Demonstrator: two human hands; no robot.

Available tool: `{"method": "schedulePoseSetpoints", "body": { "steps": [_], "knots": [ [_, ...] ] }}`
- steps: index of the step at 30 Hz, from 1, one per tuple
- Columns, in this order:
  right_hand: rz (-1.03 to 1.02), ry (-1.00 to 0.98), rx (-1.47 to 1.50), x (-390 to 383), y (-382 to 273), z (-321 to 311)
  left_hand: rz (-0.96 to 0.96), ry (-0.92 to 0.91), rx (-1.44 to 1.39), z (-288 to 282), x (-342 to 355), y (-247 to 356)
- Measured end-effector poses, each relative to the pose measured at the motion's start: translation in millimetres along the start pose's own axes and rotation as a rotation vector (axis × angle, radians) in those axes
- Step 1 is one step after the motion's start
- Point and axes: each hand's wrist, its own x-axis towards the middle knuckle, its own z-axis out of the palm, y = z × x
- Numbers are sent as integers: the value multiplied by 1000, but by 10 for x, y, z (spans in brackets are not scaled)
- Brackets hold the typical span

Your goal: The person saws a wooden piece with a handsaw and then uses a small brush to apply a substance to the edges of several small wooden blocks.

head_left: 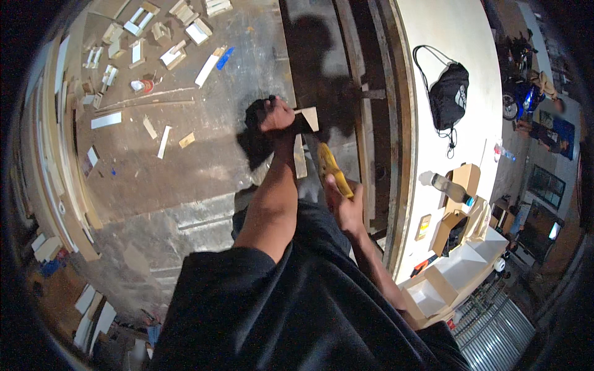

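My right hand point(344, 203) is closed round the yellow handle of a handsaw point(332, 166). The saw's blade reaches up and away toward a small pale piece of wood point(308, 117), which juts past the worktable's right edge. Over that same piece my left hand point(276, 117) is closed with curled fingers, keeping it at the edge; the part under the hand is hidden. Where exactly the blade meets the wood is in shadow and hard to make out.
On the worktable point(216, 133) lie several small wood assemblies point(142, 18), loose offcuts point(164, 142) and a blue object point(225, 58). Long boards point(65, 154) line the left. Right of a dark gap, a white table point(427, 167) bears a black drawstring bag point(450, 96), a bottle point(450, 187) and boxes point(433, 295).
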Motion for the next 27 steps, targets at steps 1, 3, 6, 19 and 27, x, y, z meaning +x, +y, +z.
{"method": "schedulePoseSetpoints", "body": {
  "steps": [1,3,6,19,27],
  "knots": [
    [-52,33,-62,-83,-169,42,-13,-41,2,25,9,54],
    [-33,-90,15,-248,-261,-150,-35,-51,51,14,74,-93],
    [7,-149,85,-285,-178,-357,-11,-32,-7,-118,128,53],
    [-14,109,21,-113,-297,72,-85,-2,65,101,119,7],
    [60,-86,-4,-265,-98,-73,-64,28,96,166,96,-158]
  ]
}}
